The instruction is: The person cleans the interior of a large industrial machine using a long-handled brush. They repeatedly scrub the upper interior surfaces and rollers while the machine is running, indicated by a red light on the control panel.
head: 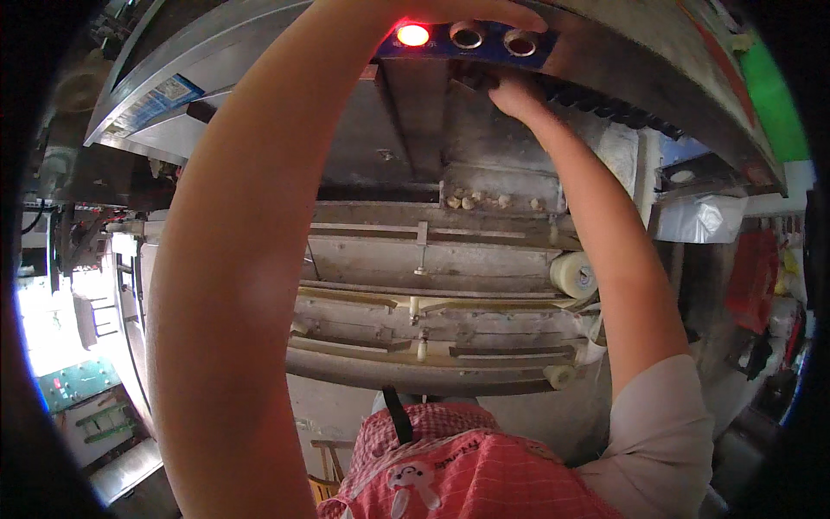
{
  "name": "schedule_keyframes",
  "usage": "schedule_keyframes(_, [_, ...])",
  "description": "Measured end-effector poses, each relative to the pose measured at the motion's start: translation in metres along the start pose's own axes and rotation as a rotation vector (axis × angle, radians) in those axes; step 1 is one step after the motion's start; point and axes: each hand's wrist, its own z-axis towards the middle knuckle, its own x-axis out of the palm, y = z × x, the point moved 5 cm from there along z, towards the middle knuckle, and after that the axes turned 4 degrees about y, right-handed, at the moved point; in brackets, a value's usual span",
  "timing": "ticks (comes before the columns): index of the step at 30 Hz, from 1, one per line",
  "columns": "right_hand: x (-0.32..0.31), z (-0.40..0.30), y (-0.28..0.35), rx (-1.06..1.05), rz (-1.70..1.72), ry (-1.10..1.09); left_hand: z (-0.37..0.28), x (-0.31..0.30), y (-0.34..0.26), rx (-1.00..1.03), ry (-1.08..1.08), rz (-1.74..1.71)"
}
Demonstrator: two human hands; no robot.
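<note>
At the top edge, my left hand [467, 9] reaches across the blue control panel [546, 53] of a stainless steel machine, partly cut off by the frame. One finger extends above the right round metal-rimmed button [520, 43]; contact is unclear. A second round button [467, 35] sits beside it, and a red indicator light [413, 35] glows at the left. Beneath the panel, my right hand [515, 97] reaches into the machine, its fingers lost in shadow beside a dark part. Whether it grips anything cannot be seen.
Pale dough-like lumps [480, 201] lie on a ledge inside the machine. Lower down are metal crossbars [369, 228] and a white roller end [574, 275]. A clear plastic bag [703, 217] is at the right. A wooden chair [327, 464] stands below, beside my red apron [441, 467].
</note>
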Motion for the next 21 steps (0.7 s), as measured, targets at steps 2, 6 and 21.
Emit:
schedule_keyframes(2, [0.002, -0.015, -0.013, 0.128, -0.128, 0.181, 0.010, 0.012, -0.003, 0.018, 0.002, -0.007])
schedule_keyframes(6, [0.024, -0.022, 0.002, 0.100, 0.003, 0.049, 0.004, -0.003, 0.004, -0.026, 0.098, -0.020])
schedule_keyframes(21, [0.028, 0.016, -0.016, 0.104, -0.004, -0.042, 0.001, -0.005, -0.004, 0.048, 0.021, -0.063])
